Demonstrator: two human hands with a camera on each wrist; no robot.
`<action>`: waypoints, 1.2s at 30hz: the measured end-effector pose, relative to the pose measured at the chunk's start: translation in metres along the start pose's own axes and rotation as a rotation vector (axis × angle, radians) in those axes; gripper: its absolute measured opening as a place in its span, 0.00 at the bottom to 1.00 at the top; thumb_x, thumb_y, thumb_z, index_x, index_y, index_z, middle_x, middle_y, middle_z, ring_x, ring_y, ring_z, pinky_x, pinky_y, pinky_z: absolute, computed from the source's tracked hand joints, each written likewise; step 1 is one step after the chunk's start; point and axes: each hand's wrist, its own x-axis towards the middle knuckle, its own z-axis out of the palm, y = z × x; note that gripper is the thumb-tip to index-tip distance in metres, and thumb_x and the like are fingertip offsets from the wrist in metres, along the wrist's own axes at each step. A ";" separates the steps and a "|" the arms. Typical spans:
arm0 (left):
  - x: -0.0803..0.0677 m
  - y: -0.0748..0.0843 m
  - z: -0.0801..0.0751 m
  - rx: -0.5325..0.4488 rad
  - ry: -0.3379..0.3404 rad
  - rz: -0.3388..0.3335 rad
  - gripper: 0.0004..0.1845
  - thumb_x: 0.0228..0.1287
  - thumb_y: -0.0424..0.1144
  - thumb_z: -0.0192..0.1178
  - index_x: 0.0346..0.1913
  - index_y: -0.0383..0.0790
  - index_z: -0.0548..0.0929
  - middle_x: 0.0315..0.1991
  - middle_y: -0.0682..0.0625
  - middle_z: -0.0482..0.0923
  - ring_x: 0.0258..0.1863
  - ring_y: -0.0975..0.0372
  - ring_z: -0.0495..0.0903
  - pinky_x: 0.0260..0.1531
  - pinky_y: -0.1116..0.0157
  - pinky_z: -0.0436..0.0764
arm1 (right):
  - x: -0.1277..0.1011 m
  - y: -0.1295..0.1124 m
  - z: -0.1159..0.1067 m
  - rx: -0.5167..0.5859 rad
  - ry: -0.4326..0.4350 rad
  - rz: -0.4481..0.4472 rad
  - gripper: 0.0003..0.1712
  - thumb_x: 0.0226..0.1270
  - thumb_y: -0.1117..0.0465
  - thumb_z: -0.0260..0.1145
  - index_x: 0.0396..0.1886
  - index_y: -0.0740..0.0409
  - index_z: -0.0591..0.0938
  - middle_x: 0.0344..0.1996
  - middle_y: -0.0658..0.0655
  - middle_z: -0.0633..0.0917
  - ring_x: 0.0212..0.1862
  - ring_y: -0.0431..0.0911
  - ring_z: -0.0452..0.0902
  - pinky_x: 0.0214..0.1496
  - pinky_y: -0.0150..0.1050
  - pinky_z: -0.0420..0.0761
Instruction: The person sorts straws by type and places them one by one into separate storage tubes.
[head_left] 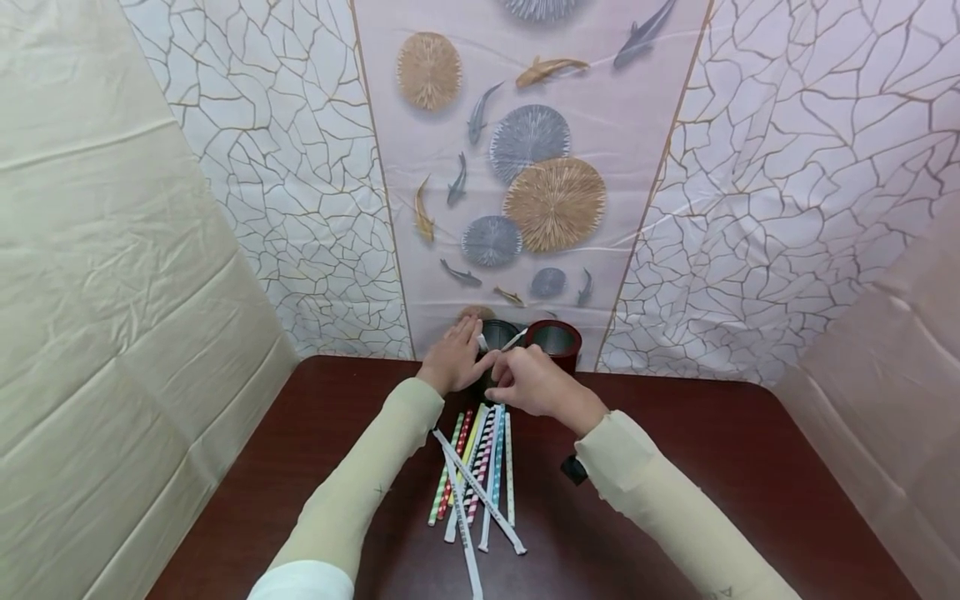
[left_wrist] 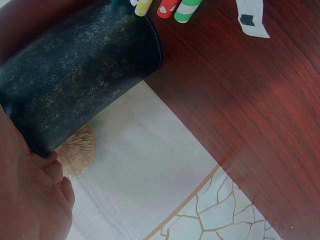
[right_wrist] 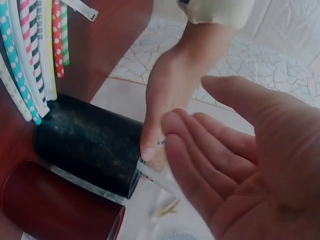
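1. Two pale straw ends showed at the black cup [head_left: 498,332] in the head view, the clearer being a white straw [head_left: 514,338] that leaned out to the right. The filling looked barely begun: a row of loose straws [head_left: 479,475], striped and dotted, lay on the worktop [head_left: 712,467] on the near side of the cup and seemed left to do. A crossing wrapped straw [head_left: 474,484] lay slantwise over the row, and a second wrapped straw [head_left: 465,533] reached nearest the camera; both would probably have to come off first. The red cup [head_left: 567,360] stood just right of the black one, before the patterned wall cloth [head_left: 637,250]; no straw showed in its mouth. The left hand [head_left: 453,360] lay along the black cup's left side, the right hand [head_left: 536,383] at its near right.

2. In the left wrist view the left hand's grip was bent round the black cup's rim, apparently steadying it. Yellow, red and green straw ends lay close to the cup's base; whether any touched it, I could not tell.

3. In the right wrist view the right hand's grip held nothing: its fingers were loosely bent, the thumb spread well away, with the fingertips near the white straw. The left thumb lay at the black cup's rim, possibly narrowing the way in.
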 end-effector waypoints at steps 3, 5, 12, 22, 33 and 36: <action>0.002 -0.002 0.002 0.000 0.014 0.010 0.47 0.83 0.69 0.29 0.86 0.35 0.46 0.88 0.43 0.40 0.88 0.52 0.42 0.87 0.54 0.49 | 0.002 0.001 0.009 0.003 -0.067 0.027 0.14 0.71 0.56 0.75 0.47 0.62 0.90 0.39 0.56 0.93 0.38 0.44 0.90 0.43 0.40 0.90; 0.003 -0.002 0.003 0.006 0.012 0.010 0.48 0.82 0.70 0.28 0.86 0.36 0.45 0.88 0.43 0.39 0.88 0.52 0.42 0.87 0.53 0.49 | 0.002 0.001 0.016 -0.002 -0.104 0.040 0.14 0.71 0.56 0.75 0.48 0.62 0.90 0.38 0.56 0.93 0.38 0.44 0.90 0.42 0.40 0.90; 0.002 -0.002 0.001 -0.006 0.014 0.009 0.48 0.82 0.70 0.29 0.86 0.35 0.45 0.88 0.43 0.39 0.88 0.52 0.42 0.86 0.53 0.50 | 0.005 0.001 0.040 0.020 -0.177 0.053 0.14 0.70 0.58 0.76 0.49 0.63 0.89 0.42 0.59 0.92 0.41 0.47 0.90 0.46 0.44 0.91; -0.009 0.001 -0.007 0.010 0.037 0.016 0.46 0.84 0.67 0.30 0.85 0.33 0.48 0.88 0.41 0.43 0.88 0.51 0.45 0.86 0.53 0.52 | 0.009 0.004 0.079 0.058 -0.215 0.026 0.09 0.68 0.60 0.76 0.40 0.63 0.89 0.28 0.54 0.88 0.27 0.41 0.82 0.32 0.36 0.84; 0.002 0.000 0.000 0.022 -0.013 0.006 0.46 0.83 0.68 0.28 0.86 0.35 0.43 0.88 0.43 0.38 0.88 0.53 0.41 0.87 0.54 0.48 | 0.008 0.003 0.113 0.085 -0.244 0.020 0.21 0.66 0.63 0.76 0.13 0.54 0.80 0.08 0.44 0.67 0.12 0.38 0.59 0.19 0.31 0.62; 0.002 0.000 0.001 0.019 -0.015 0.007 0.46 0.83 0.68 0.28 0.86 0.35 0.43 0.88 0.42 0.38 0.88 0.53 0.41 0.87 0.54 0.48 | 0.008 0.004 0.117 0.071 -0.246 0.041 0.22 0.67 0.62 0.76 0.13 0.52 0.79 0.07 0.44 0.68 0.12 0.38 0.60 0.20 0.31 0.63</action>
